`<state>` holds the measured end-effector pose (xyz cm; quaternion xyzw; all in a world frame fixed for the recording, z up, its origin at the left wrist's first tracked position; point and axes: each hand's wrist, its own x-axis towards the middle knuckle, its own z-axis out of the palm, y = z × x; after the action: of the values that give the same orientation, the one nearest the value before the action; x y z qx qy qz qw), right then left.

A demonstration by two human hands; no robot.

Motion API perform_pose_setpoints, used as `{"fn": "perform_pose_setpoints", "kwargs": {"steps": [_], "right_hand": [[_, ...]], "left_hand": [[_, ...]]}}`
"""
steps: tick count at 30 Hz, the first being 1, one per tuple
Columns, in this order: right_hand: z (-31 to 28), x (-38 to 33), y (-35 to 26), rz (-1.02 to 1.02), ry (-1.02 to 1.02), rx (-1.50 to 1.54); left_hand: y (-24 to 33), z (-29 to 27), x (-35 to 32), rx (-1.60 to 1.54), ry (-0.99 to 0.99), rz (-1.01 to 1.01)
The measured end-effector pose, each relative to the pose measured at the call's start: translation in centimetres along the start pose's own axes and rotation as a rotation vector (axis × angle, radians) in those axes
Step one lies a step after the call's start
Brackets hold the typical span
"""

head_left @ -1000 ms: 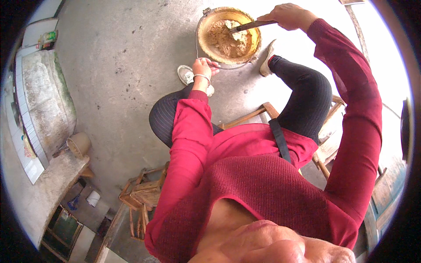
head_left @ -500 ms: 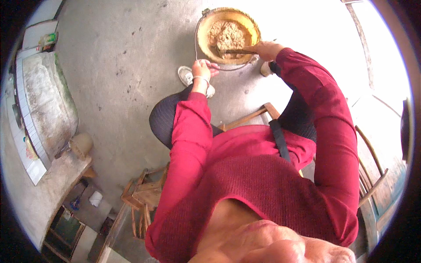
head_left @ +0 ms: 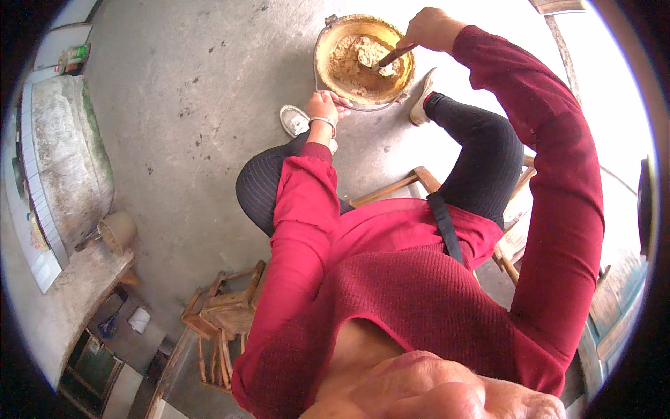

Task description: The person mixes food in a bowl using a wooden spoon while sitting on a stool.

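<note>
While the right hand (head_left: 429, 28) grips the stick (head_left: 395, 56) in a closed fist, the left hand (head_left: 325, 108) is closed over the near rim of the pot (head_left: 328, 52) and holds it in place. The pot stands on the floor (head_left: 195, 105), between the person's feet and just ahead of the knees. It holds a thick tan mash (head_left: 363, 59), and the stick's lower end is buried in a pale lump near the middle.

For a good stir, the judgement is as follows:
- Keep the left hand firm on the rim, so that the pot does not turn or slide with the stick.
- Drive the stick down to the bottom and sweep along the wall, where mash clings.
- Fold the pale lump into the darker mash until the colour is even.
- Keep the strokes low; a stiff mash can tip a light pot.

The floor is bare grey concrete with dark spots. The person sits on a low wooden chair (head_left: 419, 178). A second wooden chair (head_left: 223, 314) stands to the left and behind. Further left, a large round stone (head_left: 66, 160) rests beside a tiled ledge (head_left: 31, 209), with a small clay pot (head_left: 117, 230) near it.
</note>
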<state>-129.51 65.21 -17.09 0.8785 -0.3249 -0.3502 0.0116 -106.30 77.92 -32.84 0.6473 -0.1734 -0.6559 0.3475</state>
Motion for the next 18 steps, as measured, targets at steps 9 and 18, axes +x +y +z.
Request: {"fn": "perform_pose_setpoints", "kwargs": {"steps": [9,18], "right_hand": [[4.5,-3.8,-1.5,0.062,0.162,0.821],[7.1,2.8,-8.1,0.089,0.021,0.984]], "left_hand": [[0.2,0.1,-0.2,0.081,-0.022,0.07],[0.6,0.3,-0.8,0.039,-0.02,0.048]]}}
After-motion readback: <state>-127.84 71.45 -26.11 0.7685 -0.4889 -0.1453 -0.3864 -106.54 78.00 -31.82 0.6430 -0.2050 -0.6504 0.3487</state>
